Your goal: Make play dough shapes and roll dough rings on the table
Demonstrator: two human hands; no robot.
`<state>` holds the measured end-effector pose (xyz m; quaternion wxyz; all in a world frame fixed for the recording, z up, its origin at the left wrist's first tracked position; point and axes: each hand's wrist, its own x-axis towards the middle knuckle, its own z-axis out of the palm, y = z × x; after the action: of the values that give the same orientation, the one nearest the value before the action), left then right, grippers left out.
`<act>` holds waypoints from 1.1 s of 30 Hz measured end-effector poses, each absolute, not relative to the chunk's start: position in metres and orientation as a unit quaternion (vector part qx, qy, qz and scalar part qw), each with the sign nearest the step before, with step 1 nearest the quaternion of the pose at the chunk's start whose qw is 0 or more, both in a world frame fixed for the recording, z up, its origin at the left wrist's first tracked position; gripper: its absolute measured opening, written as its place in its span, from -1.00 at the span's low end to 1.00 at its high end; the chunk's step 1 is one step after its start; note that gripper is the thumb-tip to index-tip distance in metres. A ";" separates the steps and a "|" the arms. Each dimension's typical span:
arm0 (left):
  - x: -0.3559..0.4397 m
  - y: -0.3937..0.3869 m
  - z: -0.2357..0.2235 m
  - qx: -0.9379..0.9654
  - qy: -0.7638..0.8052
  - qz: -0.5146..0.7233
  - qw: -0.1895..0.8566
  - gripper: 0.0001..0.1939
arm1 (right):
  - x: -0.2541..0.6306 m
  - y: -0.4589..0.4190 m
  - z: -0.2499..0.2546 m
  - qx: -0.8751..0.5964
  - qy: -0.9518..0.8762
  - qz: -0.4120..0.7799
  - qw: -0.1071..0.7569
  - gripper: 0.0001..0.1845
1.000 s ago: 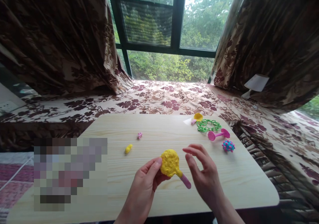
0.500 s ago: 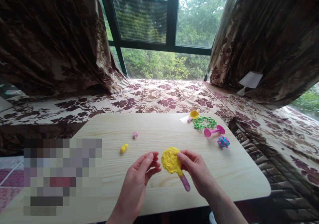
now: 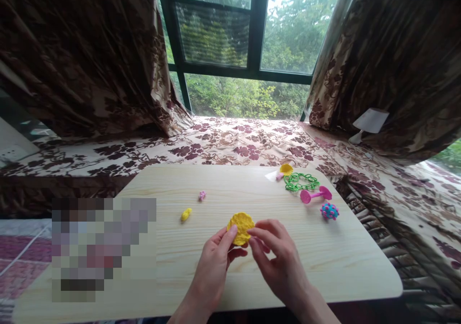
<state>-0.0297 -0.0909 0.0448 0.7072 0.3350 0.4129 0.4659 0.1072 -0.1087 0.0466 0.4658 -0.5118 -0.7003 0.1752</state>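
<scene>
- Head view: a rough yellow disc [image 3: 242, 225] is held up above the pale wooden bench [image 3: 345, 266], between the fingers of both hands.
- From the left fingers the disc lies to the right and slightly forward; from the right fingers, to the left. Neither hand is clearly nearer: both are at its rim.
- The disc looks roughly round, so its face shows no long axis. Its broad face is tipped up towards the wearer; anything behind the right fingers is hidden.
- The left hand [image 3: 212, 261] grips the disc at its left edge, thumb flat on the face, other fingers curled underneath.
- The right hand [image 3: 281, 256] is bent inward, thumb and index drawn close together at the disc's right edge. They seem to touch it; whether they pinch it, I cannot tell.
- Both forearms rise from the bottom edge, angled towards each other.
- Beyond the left fingers, to their left, lie a yellow lump [image 3: 186, 214] and a pink lump [image 3: 202, 196].
- Well beyond the right fingers, to their right, are a knobbly blue ball [image 3: 329, 211], a pink dumbbell [image 3: 316, 194], a green chain [image 3: 301, 181] and a yellow dish [image 3: 286, 169].
</scene>
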 end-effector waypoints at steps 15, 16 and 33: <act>-0.035 -0.098 0.050 0.443 0.468 0.432 0.631 -0.69 | 0.116 -0.099 0.055 -0.473 -0.487 0.553 0.483 -0.74; -0.036 -0.098 0.049 0.451 0.469 0.428 0.627 -0.70 | 0.116 -0.100 0.055 -0.470 -0.484 0.560 0.480 -0.74; -0.038 -0.053 0.004 0.698 0.539 0.333 0.334 -0.74 | 0.142 -0.098 0.006 -0.603 -0.680 0.267 0.319 -0.78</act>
<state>-0.0375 -0.0526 0.0041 0.3337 0.6977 0.5393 0.3332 0.1421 -0.0984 0.0062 0.3190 -0.6032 -0.6803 0.2674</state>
